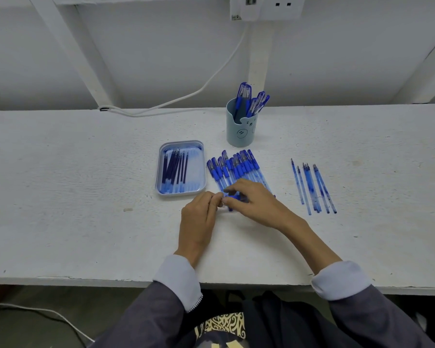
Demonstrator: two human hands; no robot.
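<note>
Several blue pens (pixel 236 167) lie side by side on the white table (pixel 86 197), just above my hands. My left hand (pixel 201 217) and my right hand (pixel 256 199) meet at the near end of this row, and both pinch one blue pen (pixel 232 197) between their fingertips. Most of that pen is hidden by my fingers. A light blue tray (pixel 202 169) to the left holds several dark blue refills (pixel 175 168). Several used, ink-stained refills (pixel 312 187) lie loose on the table to the right.
A pale blue cup (pixel 241 129) with a bear face stands behind the pens and holds several capped blue pens (pixel 251 101). A white cable (pixel 186 96) runs along the table's back edge up to a wall socket (pixel 266 7). The table's front edge (pixel 111 280) is close to my sleeves.
</note>
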